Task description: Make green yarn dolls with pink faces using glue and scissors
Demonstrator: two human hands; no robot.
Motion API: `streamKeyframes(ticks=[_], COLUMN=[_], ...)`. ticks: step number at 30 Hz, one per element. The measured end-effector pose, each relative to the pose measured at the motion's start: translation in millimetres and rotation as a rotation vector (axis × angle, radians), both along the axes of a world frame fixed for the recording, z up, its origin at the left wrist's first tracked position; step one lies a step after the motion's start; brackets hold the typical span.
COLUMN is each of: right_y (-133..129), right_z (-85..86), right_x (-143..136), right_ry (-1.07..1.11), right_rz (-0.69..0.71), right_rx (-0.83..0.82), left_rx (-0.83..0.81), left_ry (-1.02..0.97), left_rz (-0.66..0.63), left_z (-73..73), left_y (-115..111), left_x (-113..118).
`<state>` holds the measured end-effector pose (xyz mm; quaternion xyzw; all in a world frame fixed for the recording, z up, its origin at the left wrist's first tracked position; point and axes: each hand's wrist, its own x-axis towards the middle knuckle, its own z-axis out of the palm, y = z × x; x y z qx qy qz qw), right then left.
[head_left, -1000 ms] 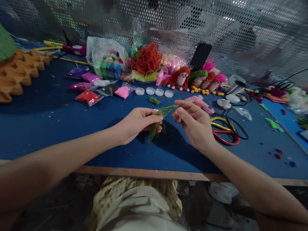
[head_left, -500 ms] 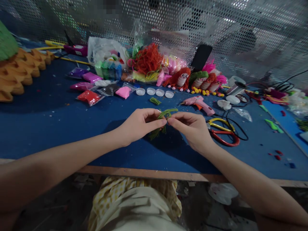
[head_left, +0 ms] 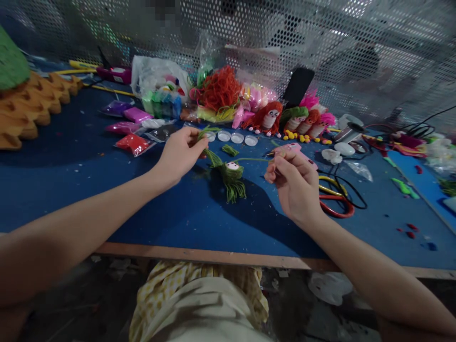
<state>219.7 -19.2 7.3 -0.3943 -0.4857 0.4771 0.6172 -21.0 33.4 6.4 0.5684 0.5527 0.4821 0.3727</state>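
My left hand (head_left: 180,156) is closed, thumb and fingers pinching a bunch of green yarn (head_left: 214,158). That bunch belongs to a small yarn-covered piece (head_left: 233,175) with a white, spotted patch on top and loose strands at its lower end. From this piece a single strand of green yarn (head_left: 254,159) stretches to the right. Its far end is pinched in my right hand (head_left: 297,185), in front of a pink glue gun (head_left: 307,161) that is partly hidden. Just behind the yarn piece lies a short green yarn bundle (head_left: 230,150).
Red-and-yellow-handled scissors (head_left: 338,202) lie right of my right hand, beside a black cable. Behind are small round white dishes (head_left: 224,136), several yarn-haired dolls (head_left: 272,116), red yarn (head_left: 221,88) and coloured bags (head_left: 133,143). An orange egg-tray-like piece (head_left: 35,104) stands left.
My hands were together over the green yarn and have moved apart. The left went left and away, the right went right, drawing one strand taut. The white-topped yarn piece now shows between them.
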Motion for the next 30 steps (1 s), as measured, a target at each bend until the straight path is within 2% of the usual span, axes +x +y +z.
streamKeyframes(ticks=[2, 4, 7, 9, 10, 13, 15, 18, 24, 30], right_y=[0, 0, 0, -1, -2, -5, -8, -11, -11, -12], right_z=[1.9, 3.1, 2.8, 1.3, 0.3, -2.3, -3.4, -4.5, -6.5, -6.5], right_x=[0, 0, 0, -1, -1, -2, -3, -4, -3, -3], right_ry=[0.029, 0.037, -0.005, -0.032, -0.037, -0.041, -0.047, -0.084, -0.126, -0.109], right_rz=[-0.026, -0.033, -0.016, 0.005, 0.018, 0.085, 0.13, 0.168, 0.178, 0.207], right_rx=[0.016, 0.028, 0.042, 0.042, 0.037, 0.013, 0.004, 0.007, 0.022, 0.025], left_rx=[0.007, 0.035, 0.325, 0.466, 0.472, 0.374, 0.31, 0.247, 0.051, 0.023], left_ry=[0.225, 0.493, 0.669, 0.621, 0.579, 0.422, 0.334, 0.281, 0.129, 0.053], left_rz=[0.069, 0.075, 0.102, 0.053, -0.033, -0.342, -0.48, -0.524, -0.489, -0.465], left_z=[-4.3, -5.4, 0.7, 8.3, 12.0, 19.0, 19.5, 17.7, 17.5, 16.2], left_y=[10, 14, 6, -7, -15, -37, -48, -56, -55, -59], left_x=[-11, -17, -13, -4, 1, 16, 23, 28, 30, 33])
